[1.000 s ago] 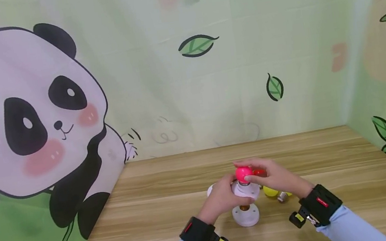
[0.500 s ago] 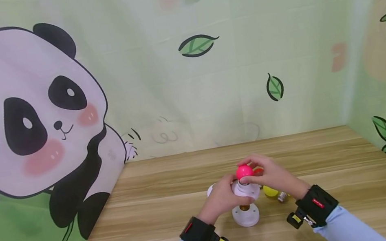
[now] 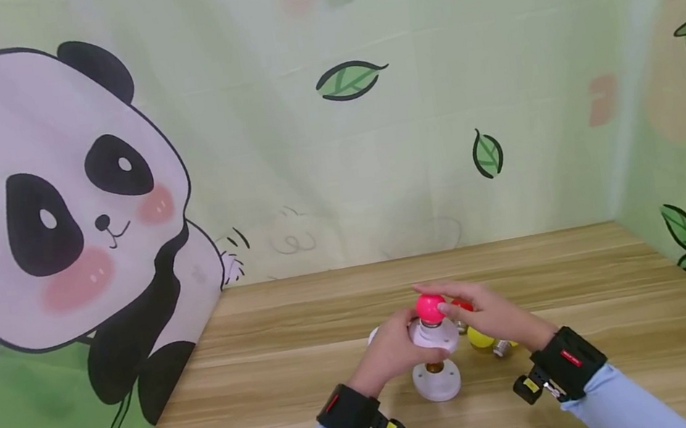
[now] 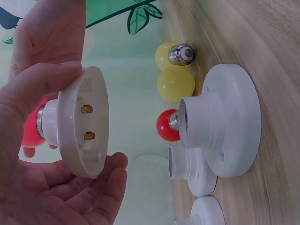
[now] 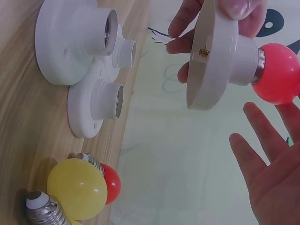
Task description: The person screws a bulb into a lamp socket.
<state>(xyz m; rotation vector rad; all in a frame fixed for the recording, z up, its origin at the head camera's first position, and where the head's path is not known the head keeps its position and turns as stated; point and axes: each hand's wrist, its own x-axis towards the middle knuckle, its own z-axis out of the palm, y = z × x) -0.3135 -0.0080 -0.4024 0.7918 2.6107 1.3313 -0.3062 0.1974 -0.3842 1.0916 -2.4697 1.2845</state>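
My left hand (image 3: 395, 349) grips a white lamp holder (image 4: 82, 122) by its round base, thumb on one side and fingers on the other. A pinkish-red light bulb (image 3: 430, 309) sits in its socket, a band of metal cap showing. My right hand (image 3: 488, 307) is around the bulb, fingers extended past it and thumb by its near side; in the right wrist view its fingers (image 5: 255, 145) look straight and spread. Whether the thumb presses the bulb cannot be told. Below the held holder, another white lamp holder (image 3: 437, 382) stands on the table.
More white lamp holders (image 5: 89, 105) stand on the wooden table (image 3: 277, 399). A red bulb (image 4: 167, 125) and yellow bulbs (image 4: 176, 84) lie nearby, partly behind my right hand in the head view. A printed panda backdrop (image 3: 280, 142) rises behind the table.
My right hand first closed in on the bulb, then loosened, its fingers straightening and its thumb drawing back to the right. My left hand and the lamp holder shifted slightly left.
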